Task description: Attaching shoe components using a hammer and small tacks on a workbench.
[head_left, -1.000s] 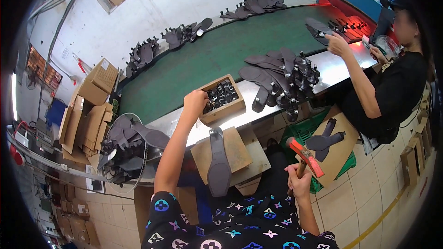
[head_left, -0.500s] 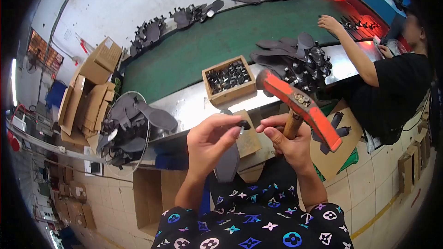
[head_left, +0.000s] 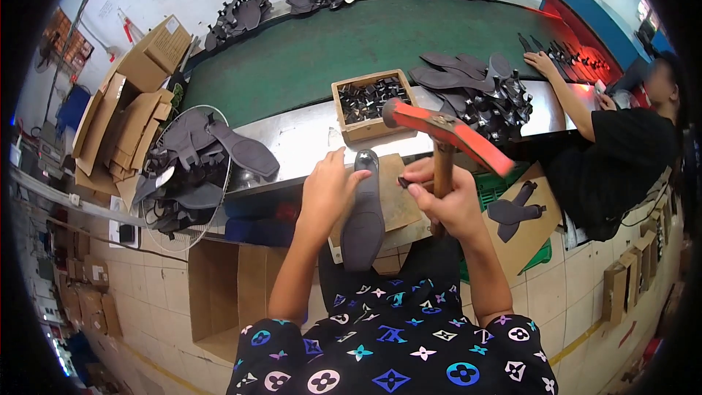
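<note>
A dark grey shoe sole [head_left: 363,213] stands lengthwise on a cardboard-topped work stand [head_left: 398,201] in front of me. My left hand [head_left: 329,186] rests on the sole's left edge, with its fingers at the upper part. My right hand [head_left: 446,201] grips the wooden handle of a hammer with a red head [head_left: 446,132], raised above the stand, and pinches a small dark piece between thumb and fingers. A small wooden box of dark metal parts [head_left: 371,102] sits on the metal ledge just beyond.
A green conveyor belt [head_left: 307,58] carries dark soles at its far side. More soles are heaped at the ledge [head_left: 479,91] and on a wire fan guard [head_left: 194,161] to the left. Cardboard boxes [head_left: 135,95] stand far left. Another person [head_left: 621,153] sits right.
My left hand came back from the parts box to the sole. My right hand lifted the hammer from low at my right up over the stand. A small piece is now pinched in it.
</note>
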The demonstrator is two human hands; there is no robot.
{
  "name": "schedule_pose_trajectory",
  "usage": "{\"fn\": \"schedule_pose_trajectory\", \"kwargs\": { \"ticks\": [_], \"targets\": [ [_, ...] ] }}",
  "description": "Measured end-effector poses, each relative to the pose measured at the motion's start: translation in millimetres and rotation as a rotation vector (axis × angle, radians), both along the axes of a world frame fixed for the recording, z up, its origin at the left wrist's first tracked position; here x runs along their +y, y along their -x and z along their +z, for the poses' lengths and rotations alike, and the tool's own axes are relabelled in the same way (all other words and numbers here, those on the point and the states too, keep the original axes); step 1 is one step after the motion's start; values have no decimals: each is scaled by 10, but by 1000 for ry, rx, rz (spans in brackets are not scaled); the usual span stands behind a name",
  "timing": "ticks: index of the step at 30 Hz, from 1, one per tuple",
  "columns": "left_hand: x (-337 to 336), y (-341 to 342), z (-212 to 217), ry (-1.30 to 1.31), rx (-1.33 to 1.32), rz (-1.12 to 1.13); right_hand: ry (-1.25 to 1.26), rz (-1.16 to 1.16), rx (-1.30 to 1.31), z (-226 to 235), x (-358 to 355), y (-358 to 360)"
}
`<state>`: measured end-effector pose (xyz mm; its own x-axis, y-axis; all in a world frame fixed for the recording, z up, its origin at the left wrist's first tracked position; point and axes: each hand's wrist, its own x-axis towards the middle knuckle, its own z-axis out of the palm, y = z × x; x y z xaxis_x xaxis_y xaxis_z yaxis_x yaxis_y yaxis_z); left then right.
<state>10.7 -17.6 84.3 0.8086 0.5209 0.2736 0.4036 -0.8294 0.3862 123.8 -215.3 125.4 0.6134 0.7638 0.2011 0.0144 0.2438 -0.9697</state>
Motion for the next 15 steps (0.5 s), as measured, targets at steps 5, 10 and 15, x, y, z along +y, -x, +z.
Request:
{"fn": "schedule_pose_trajectory", "kwargs": {
  "ticks": [5, 10, 15],
  "targets": [
    [375, -265, -604, 348, -352, -260, 266, 101, 10, -228, 339, -210],
    [236, -117, -595, 480, -411, -304, 174, 63, -235, -580, 645, -249],
    [164, -34, -674, 508, -404, -186, 232, 95, -328, -655, 730, -275]
  ]
}}
